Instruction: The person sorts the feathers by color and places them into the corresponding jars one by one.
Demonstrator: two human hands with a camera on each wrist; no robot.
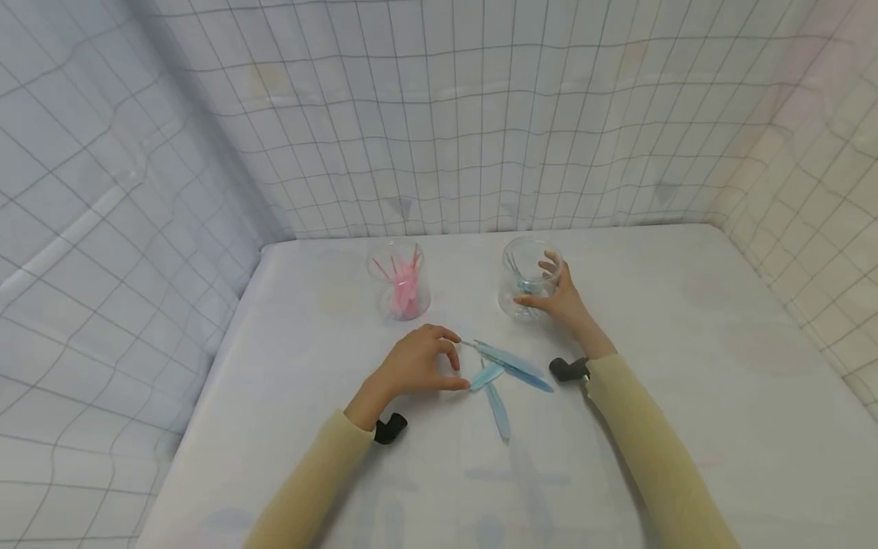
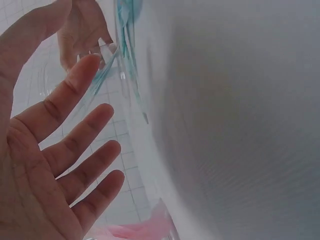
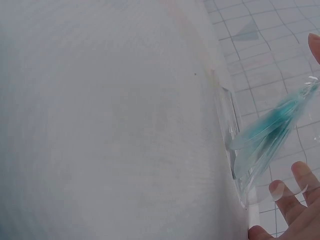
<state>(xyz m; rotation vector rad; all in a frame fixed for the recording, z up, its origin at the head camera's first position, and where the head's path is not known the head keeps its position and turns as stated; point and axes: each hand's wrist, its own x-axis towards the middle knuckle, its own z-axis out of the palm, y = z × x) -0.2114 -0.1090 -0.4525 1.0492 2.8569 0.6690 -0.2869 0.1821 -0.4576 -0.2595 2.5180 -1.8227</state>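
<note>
In the head view, my right hand [image 1: 559, 297] grips a clear plastic jar [image 1: 511, 301] at its right side, thumb in front and fingers behind. Blue-green feathers [image 3: 270, 132] stand inside that jar, seen through its wall in the right wrist view. My left hand [image 1: 418, 362] hovers low over the table with fingers apart and nothing held. Its thumb tip is close to several loose light-blue feathers [image 1: 511, 358] lying across one another; whether it touches them I cannot tell. In the left wrist view the fingers [image 2: 82, 130] are spread.
A second clear jar [image 1: 384, 297] stands to the left, with pink feathers [image 1: 406, 293] inside, stems up. Both jars are near the back of the white-covered table [image 1: 309, 343]. Grid-patterned white cloth [image 1: 446, 137] hangs behind and at both sides.
</note>
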